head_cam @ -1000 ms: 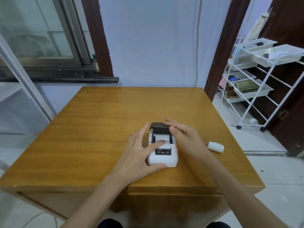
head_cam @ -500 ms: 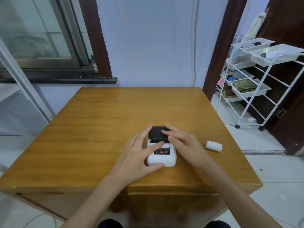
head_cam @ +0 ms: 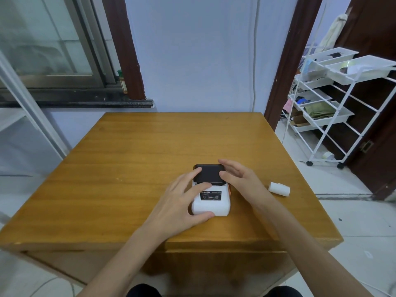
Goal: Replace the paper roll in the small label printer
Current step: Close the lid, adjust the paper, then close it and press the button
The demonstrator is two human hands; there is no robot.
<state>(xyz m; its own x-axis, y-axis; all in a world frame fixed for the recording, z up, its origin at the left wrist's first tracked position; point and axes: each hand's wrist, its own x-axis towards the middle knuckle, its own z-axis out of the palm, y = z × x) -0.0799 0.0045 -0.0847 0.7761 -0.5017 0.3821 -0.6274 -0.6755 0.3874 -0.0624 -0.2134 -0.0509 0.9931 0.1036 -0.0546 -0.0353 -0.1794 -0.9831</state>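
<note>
The left hand (head_cam: 182, 202) covers the left side of the label printer (head_cam: 211, 196), so that side cannot be seen. The words on its small dark panel are too tiny to read. The right hand (head_cam: 240, 181) hides part of the printer's right edge. Both arms are cut off by the bottom of the frame. The white cart (head_cam: 334, 108) at the right is cut off by the edge, and the things in its trays are too small to tell.
</note>
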